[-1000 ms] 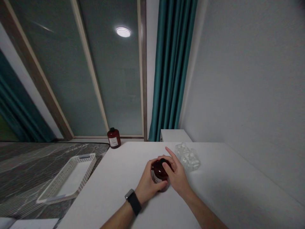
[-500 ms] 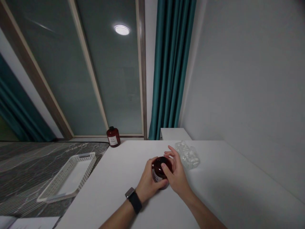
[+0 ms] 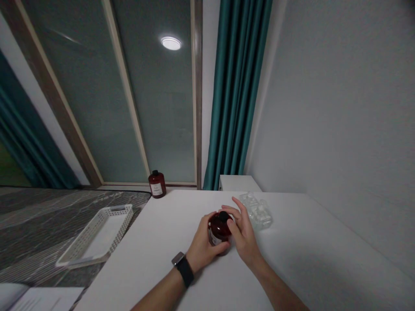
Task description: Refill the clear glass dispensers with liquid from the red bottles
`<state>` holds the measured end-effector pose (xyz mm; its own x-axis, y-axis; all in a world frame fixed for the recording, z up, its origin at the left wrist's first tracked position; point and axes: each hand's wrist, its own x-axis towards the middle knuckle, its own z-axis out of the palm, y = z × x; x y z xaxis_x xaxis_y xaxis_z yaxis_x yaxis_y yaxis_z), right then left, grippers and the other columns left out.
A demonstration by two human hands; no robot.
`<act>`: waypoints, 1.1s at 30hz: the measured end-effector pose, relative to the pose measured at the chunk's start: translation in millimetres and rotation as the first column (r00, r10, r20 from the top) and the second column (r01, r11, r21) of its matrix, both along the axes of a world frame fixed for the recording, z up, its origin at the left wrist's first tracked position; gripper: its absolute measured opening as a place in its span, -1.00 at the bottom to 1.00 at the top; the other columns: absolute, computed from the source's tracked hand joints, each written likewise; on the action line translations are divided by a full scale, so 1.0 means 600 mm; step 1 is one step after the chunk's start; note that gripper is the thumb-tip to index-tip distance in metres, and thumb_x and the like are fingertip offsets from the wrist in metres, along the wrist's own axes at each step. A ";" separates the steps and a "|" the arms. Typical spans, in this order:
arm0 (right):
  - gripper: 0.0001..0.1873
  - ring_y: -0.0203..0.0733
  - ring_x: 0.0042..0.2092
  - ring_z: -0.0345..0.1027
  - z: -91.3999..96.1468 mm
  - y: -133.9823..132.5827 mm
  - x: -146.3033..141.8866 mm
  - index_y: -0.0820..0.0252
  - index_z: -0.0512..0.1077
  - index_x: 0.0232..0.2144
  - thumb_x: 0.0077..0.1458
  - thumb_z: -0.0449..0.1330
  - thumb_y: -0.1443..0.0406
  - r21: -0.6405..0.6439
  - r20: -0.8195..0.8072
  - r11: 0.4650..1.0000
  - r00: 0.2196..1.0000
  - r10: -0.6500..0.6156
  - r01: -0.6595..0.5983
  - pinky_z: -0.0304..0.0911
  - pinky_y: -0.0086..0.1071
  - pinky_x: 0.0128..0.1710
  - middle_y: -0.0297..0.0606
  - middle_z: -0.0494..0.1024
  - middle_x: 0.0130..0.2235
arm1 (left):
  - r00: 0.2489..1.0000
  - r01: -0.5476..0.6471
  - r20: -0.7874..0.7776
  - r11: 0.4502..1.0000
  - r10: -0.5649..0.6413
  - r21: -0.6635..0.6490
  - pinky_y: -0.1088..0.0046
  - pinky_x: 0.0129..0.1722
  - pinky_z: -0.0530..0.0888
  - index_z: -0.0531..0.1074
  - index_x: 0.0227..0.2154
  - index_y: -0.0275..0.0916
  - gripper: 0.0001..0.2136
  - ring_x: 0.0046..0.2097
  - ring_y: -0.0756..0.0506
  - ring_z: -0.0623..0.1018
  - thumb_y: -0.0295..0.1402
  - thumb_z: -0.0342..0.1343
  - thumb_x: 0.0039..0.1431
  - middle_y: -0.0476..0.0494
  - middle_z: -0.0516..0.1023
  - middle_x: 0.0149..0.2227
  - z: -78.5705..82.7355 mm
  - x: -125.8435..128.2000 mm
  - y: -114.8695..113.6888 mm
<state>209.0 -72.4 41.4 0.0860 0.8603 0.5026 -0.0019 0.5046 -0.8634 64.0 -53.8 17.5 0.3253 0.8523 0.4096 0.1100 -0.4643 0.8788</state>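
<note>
A dark red-brown bottle (image 3: 218, 229) with a black cap (image 3: 223, 216) and a white label stands on the white table, tilted slightly if at all. My left hand (image 3: 204, 244), wearing a black watch (image 3: 183, 268) on its wrist, is wrapped round the bottle's left and near side. At the right, my right hand (image 3: 243, 235) is held with its fingers apart around the cap. Its thumb is just right of the cap and its curled fingertips are behind it; whether they touch is hard to see. The label is partly covered by my left thumb.
A second red-brown bottle (image 3: 157, 185) stands at the table's far left corner. Crumpled clear plastic packaging (image 3: 257, 211) lies beyond my right hand. Left of the table is a white perforated basket (image 3: 116, 229); an open book (image 3: 48, 298) shows at bottom left. A wall (image 3: 340, 108) borders the right.
My right thumb has come off the cap and shifted right, so the cap shows more fully. My left hand keeps its grip on the bottle. The view has shifted slightly.
</note>
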 end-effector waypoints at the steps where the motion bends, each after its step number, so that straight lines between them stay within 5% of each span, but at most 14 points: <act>1: -0.45 -0.03 0.16 0.30 0.000 0.000 0.000 0.01 0.06 0.24 0.26 0.08 0.15 -0.009 0.005 1.000 1.000 0.014 -0.014 0.15 -0.02 0.23 -0.14 0.45 0.02 | 1.000 0.001 0.003 1.000 -0.001 0.001 0.04 0.24 0.25 0.19 0.15 -0.21 -0.28 0.19 -0.28 0.37 -0.53 0.32 -0.12 -0.26 0.35 0.14 0.000 0.000 0.000; 6: -0.50 -0.06 0.13 0.32 0.000 0.000 -0.002 0.03 0.14 0.20 0.25 0.10 0.15 0.009 -0.025 0.998 0.998 -0.057 0.058 0.21 -0.08 0.20 -0.18 0.43 -0.06 | 1.000 -0.017 -0.015 1.000 0.017 0.005 0.03 0.21 0.28 0.19 0.14 -0.21 -0.29 0.16 -0.27 0.38 -0.53 0.32 -0.12 -0.27 0.36 0.13 0.000 0.001 0.000; 10: -0.48 -0.05 0.16 0.31 -0.001 0.000 -0.004 0.01 0.09 0.23 0.27 0.07 0.16 -0.022 0.009 0.999 0.999 0.035 -0.035 0.21 -0.06 0.20 -0.15 0.44 0.02 | 0.999 -0.034 -0.013 0.999 0.035 0.028 0.03 0.20 0.29 0.20 0.13 -0.20 -0.29 0.15 -0.27 0.39 -0.52 0.34 -0.12 -0.25 0.37 0.11 0.001 0.001 0.000; 15: -0.55 -0.06 0.15 0.30 0.002 0.001 -0.005 0.01 0.19 0.16 0.25 0.10 0.19 0.030 -0.007 0.997 0.997 -0.072 0.072 0.17 -0.06 0.23 -0.21 0.43 -0.10 | 0.999 -0.046 -0.019 0.999 0.046 0.012 0.07 0.17 0.33 0.21 0.11 -0.20 -0.30 0.12 -0.24 0.41 -0.52 0.34 -0.14 -0.23 0.38 0.09 0.002 0.001 -0.001; 19: -0.51 -0.04 0.19 0.28 0.003 -0.002 -0.003 0.00 0.11 0.21 0.26 0.07 0.19 -0.011 0.016 1.000 1.000 0.018 -0.018 0.16 -0.02 0.24 -0.14 0.44 0.02 | 0.999 -0.032 -0.003 0.999 0.032 0.027 0.05 0.20 0.30 0.21 0.12 -0.19 -0.30 0.14 -0.25 0.40 -0.51 0.34 -0.12 -0.23 0.38 0.10 0.001 0.001 0.000; 24: -0.50 -0.06 0.13 0.32 0.000 -0.003 -0.001 0.02 0.15 0.20 0.24 0.11 0.19 -0.010 0.050 1.000 0.998 -0.028 0.029 0.21 -0.09 0.20 -0.15 0.40 0.03 | 0.999 -0.031 -0.015 0.999 0.031 0.044 0.04 0.19 0.31 0.21 0.13 -0.20 -0.30 0.14 -0.27 0.41 -0.48 0.35 -0.10 -0.25 0.38 0.11 -0.001 0.000 0.001; 28: -0.52 -0.04 0.22 0.22 -0.001 0.000 0.000 0.04 0.15 0.19 0.24 0.10 0.21 0.031 0.072 1.000 0.997 -0.004 0.001 0.07 -0.04 0.28 -0.12 0.41 0.09 | 0.999 -0.033 -0.018 0.999 0.034 0.035 0.05 0.20 0.31 0.21 0.13 -0.20 -0.31 0.14 -0.26 0.40 -0.49 0.35 -0.10 -0.25 0.37 0.11 0.001 0.001 0.000; 33: -0.55 -0.06 0.09 0.34 -0.006 0.000 -0.003 0.05 0.22 0.13 0.20 0.14 0.21 -0.004 0.063 0.998 0.996 -0.066 0.066 0.22 -0.11 0.18 -0.16 0.41 0.02 | 1.000 -0.027 -0.010 0.999 0.028 0.037 0.04 0.20 0.31 0.23 0.12 -0.21 -0.32 0.14 -0.26 0.41 -0.49 0.34 -0.11 -0.25 0.39 0.10 0.003 0.002 -0.001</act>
<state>207.5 -72.4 38.1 0.1108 0.8567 0.5038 0.0857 0.4968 -0.8636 64.9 -54.2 19.3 0.3063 0.8456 0.4372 0.1323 -0.4926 0.8601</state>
